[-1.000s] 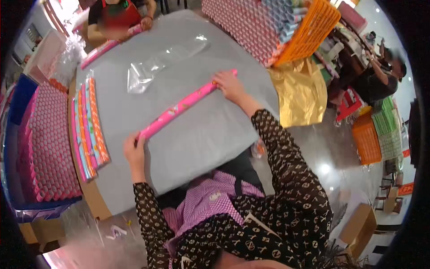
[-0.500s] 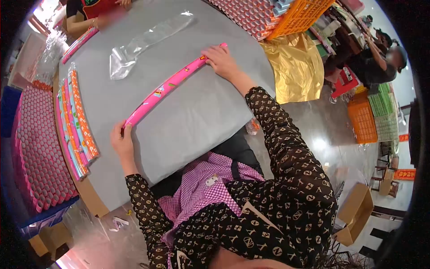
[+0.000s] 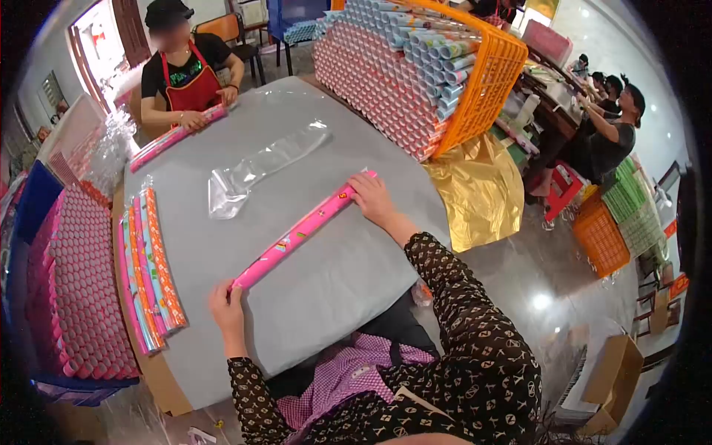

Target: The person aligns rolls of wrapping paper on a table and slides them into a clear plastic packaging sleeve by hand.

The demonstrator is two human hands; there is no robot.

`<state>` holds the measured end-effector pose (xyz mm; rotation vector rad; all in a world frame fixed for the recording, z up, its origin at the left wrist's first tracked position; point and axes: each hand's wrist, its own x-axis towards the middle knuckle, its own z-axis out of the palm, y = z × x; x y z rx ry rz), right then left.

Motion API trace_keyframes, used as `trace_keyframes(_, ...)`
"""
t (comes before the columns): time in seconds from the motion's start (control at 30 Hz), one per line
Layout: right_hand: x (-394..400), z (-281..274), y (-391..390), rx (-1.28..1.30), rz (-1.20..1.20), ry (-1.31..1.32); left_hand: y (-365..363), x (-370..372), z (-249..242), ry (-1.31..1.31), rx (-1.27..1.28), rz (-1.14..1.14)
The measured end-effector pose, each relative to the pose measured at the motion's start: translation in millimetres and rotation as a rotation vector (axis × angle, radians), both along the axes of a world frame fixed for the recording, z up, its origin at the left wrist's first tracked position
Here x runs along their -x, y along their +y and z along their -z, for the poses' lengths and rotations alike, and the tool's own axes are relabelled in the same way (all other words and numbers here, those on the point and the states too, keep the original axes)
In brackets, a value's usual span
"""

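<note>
A long pink tube (image 3: 300,232) with small coloured prints lies slantwise over the grey table top (image 3: 311,297). My left hand (image 3: 228,302) pinches its near left end, thumb against the tip. At the far right end my right hand (image 3: 373,199) is wrapped over the tube, its fingers partly hiding that end. Beyond the tube, a clear plastic sleeve (image 3: 259,170) lies flat and crinkled. To the left of my left hand, several patterned tubes (image 3: 152,267) in pink, blue and orange lie side by side in clear wrap.
Across the table a person in a red apron (image 3: 189,81) handles another pink tube (image 3: 167,142). An orange crate (image 3: 497,81) of stacked tubes stands at the back right, gold sheeting (image 3: 478,193) below it. Pink tubes (image 3: 89,282) fill a blue crate at left. More people sit far right.
My view has tilted up, so the table sits lower and the person opposite shows more fully. Both hands still hold the pink tube's ends.
</note>
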<state>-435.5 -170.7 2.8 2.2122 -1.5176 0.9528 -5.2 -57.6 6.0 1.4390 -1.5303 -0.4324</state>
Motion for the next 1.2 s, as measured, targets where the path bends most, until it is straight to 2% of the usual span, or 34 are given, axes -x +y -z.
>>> trace_keyframes(0.27, 0.7, 3.2, -2.2, -0.034, 0.007, -0.015, -0.7, -1.6, 4.5, -0.018, 0.024, -0.002)
trace_keyframes(0.4, 0.2, 3.5, -1.8, -0.005, 0.022, -0.012, -1.8, -3.0, 7.4, 0.036, 0.005, 0.005)
trace_keyframes(0.83, 0.1, 1.5, 1.9, 0.055, 0.082, -0.009, -0.7, -4.0, 5.4, -0.019, -0.032, 0.003)
trace_keyframes(1.2, 1.3, 0.7, 1.2, 0.031, 0.073, -0.019, -2.3, -5.7, 11.8, 0.051, -0.051, 0.002)
